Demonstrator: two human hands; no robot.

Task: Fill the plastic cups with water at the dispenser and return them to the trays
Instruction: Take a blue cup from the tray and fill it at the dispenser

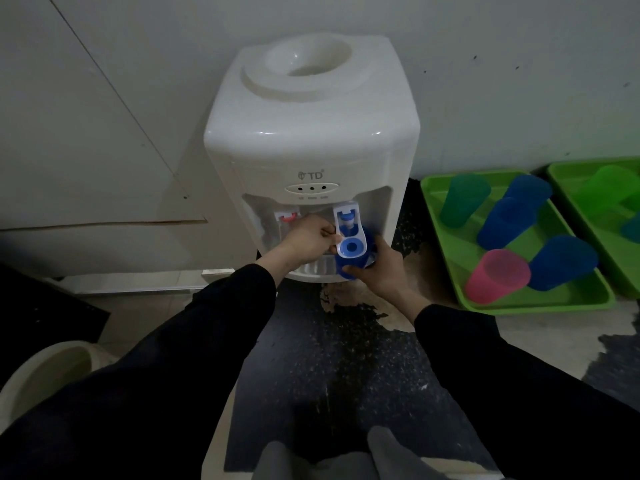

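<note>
A white water dispenser (311, 133) stands against the wall with no bottle on top. My left hand (310, 239) grips the white and blue tap lever (352, 244) on its right side. My right hand (384, 268) holds a blue plastic cup (349, 268) under that tap, over the drip grille. The cup is largely hidden by the lever and my fingers. To the right, a green tray (446, 244) carries a green cup (464, 199), three blue cups (562, 261) and a pink cup (497, 275).
A second green tray (568, 181) with a green cup (609, 185) lies at the far right. The red tap (286, 216) is to the left of my left hand. A dark, worn floor mat (346, 358) lies in front. A pale round basin (45, 372) sits lower left.
</note>
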